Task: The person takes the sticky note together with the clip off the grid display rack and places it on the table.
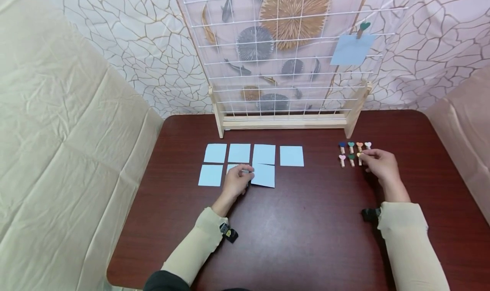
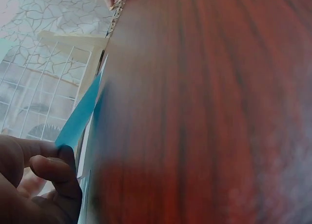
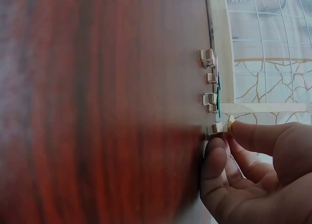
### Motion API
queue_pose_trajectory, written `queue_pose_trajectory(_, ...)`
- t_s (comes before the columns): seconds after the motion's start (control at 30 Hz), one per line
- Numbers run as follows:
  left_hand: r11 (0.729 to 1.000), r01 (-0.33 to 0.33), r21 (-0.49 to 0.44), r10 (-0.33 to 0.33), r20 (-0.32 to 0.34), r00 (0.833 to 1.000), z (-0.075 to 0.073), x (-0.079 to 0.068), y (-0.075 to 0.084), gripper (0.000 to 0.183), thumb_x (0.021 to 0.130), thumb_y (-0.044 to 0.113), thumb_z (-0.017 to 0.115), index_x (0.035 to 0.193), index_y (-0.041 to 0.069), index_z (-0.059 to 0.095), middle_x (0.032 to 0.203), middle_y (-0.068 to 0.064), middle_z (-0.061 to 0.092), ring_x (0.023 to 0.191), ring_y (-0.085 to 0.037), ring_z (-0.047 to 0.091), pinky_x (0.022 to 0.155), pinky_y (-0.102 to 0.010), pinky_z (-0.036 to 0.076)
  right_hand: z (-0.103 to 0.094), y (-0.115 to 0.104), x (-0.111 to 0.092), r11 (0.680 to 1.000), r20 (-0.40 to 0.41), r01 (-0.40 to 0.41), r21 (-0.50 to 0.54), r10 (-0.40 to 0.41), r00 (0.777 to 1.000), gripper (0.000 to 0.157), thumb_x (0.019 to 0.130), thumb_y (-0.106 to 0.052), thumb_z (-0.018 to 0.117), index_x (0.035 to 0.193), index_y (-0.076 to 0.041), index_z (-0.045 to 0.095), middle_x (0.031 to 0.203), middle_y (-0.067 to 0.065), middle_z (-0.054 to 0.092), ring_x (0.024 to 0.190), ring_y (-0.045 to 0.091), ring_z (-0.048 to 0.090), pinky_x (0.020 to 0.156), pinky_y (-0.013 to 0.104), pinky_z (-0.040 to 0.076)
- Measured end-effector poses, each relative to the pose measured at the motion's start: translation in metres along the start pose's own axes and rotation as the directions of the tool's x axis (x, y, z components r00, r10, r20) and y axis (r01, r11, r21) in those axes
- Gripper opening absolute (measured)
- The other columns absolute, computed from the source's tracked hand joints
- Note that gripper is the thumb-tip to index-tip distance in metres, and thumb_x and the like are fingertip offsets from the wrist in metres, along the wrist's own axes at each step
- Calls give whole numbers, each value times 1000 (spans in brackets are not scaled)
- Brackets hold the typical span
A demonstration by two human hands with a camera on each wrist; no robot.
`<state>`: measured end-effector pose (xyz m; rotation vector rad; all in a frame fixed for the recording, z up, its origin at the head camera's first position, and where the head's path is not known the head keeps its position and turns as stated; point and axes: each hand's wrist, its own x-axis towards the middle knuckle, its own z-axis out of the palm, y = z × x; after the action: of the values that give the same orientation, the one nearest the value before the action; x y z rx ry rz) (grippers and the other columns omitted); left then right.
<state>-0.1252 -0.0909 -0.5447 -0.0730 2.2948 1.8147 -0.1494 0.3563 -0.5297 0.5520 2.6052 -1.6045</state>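
Observation:
My left hand point(image 1: 236, 182) pinches the left edge of a light blue paper square point(image 1: 263, 175), the third in the front row. In the left wrist view that paper square point(image 2: 83, 112) tilts up off the table between thumb and fingers. At the right, my right hand point(image 1: 382, 165) holds a small wooden clothespin with a yellow heart point(image 1: 359, 155) between thumb and fingertips. The right wrist view shows this clothespin point(image 3: 220, 127) at the fingertips, low by the tabletop. Beside it stand other heart clothespins in two rows, including a green one point(image 1: 351, 158) and a pink one point(image 1: 342, 159).
Several more blue paper squares point(image 1: 215, 153) lie in two rows on the dark red table point(image 1: 291, 240). Behind them stands a white wire grid point(image 1: 268, 76) on a wooden base point(image 1: 285, 123). One blue square point(image 1: 353, 50) hangs there from a green heart clothespin point(image 1: 363, 27).

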Motion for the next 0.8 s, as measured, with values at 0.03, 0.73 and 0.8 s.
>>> queue_pose_trajectory(0.03,1000,4,10,-4,5,1000,0,-1,0,20,101,8,66,119,2,74,62,0,54,39,-10,36,42,-25,38,0,0,0,1000,1,-3,-15,3,1000,40,105,-18,62,129,15,61,73,-17,61,62,2,58,56,22,53)
queue_pose_trajectory(0.73,941,-61,333,30,96,995,2,5,7,22,105,11,64,115,0,79,88,-14,75,60,-9,55,60,-26,48,-1,-1,4,997,3,-32,-77,32,999,39,107,-18,61,128,15,63,73,-7,67,57,5,62,54,25,56)
queue_pose_trajectory(0.8,925,-72,374,36,101,994,2,5,9,21,104,12,65,114,1,80,102,-14,78,71,-12,62,68,-28,52,-1,0,4,996,6,-30,-82,30,1000,39,107,-18,61,128,15,64,73,-8,67,57,5,62,55,25,56)
